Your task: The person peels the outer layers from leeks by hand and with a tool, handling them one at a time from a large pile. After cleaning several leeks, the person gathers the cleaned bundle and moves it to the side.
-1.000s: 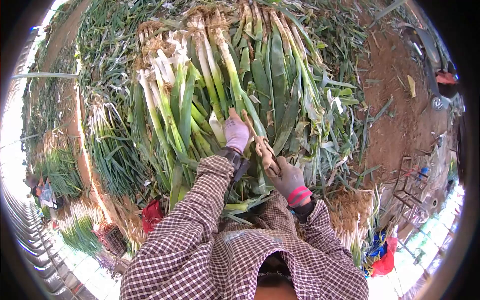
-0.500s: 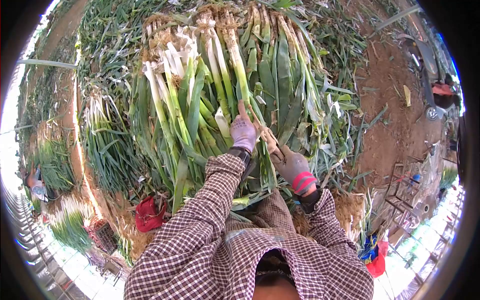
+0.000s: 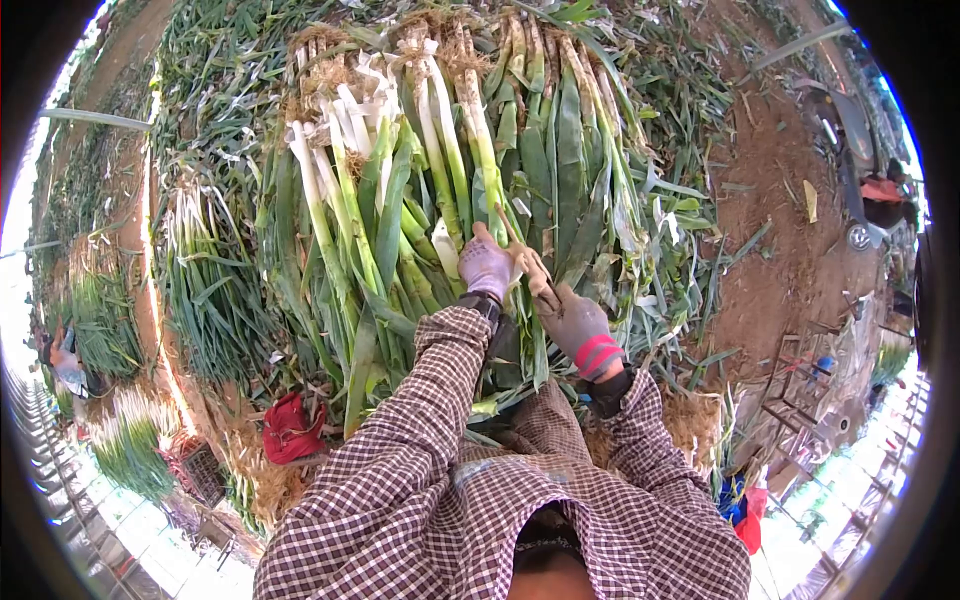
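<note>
My left hand [image 3: 485, 266], in a pale glove, is closed around the lower green part of a leek [image 3: 478, 130], whose roots point away from me. Close by on the right, my right hand [image 3: 575, 320], in a grey glove with a pink cuff, is closed on a withered brown leaf [image 3: 534, 272]. That leaf stretches up toward my left hand. Under and around both hands lies a heap of leeks [image 3: 565, 160], roots at the far side. Several peeled white leeks [image 3: 312, 170] rest on the heap's left.
Another bundle of leeks [image 3: 205, 270] lies to the left, with a red bag [image 3: 293, 428] nearer me. A person [image 3: 68, 362] is at the far left. On the right are bare soil [image 3: 770, 290], a metal frame [image 3: 790, 400] and a scooter [image 3: 860, 230].
My left index finger, stretched along the leek before, is now drawn back and curled. My right hand has shifted slightly left and up with the withered leaf.
</note>
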